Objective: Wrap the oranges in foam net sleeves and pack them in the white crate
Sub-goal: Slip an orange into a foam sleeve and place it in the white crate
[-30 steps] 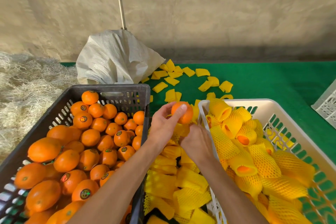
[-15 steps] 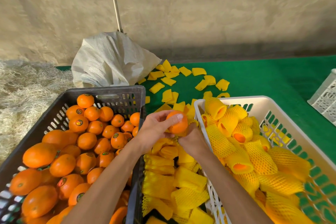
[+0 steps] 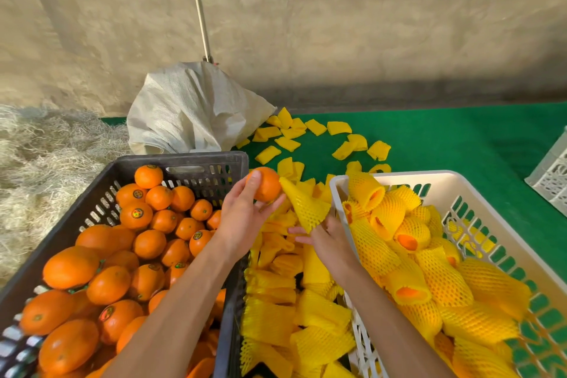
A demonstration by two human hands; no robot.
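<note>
Against a bare concrete wall, on the green worktop point(image 3: 460, 144), you are gripping a bare orange point(image 3: 266, 183) in your left hand point(image 3: 242, 218) while your right hand point(image 3: 329, 239) is pinching an open foam sleeve point(image 3: 306, 209) just beside it. Judging by this, you are about to sleeve it: line the fruit up with the mouth, push it in, then place it in the white crate point(image 3: 469, 193). Your right fingertips are hiding behind the sleeve.
</note>
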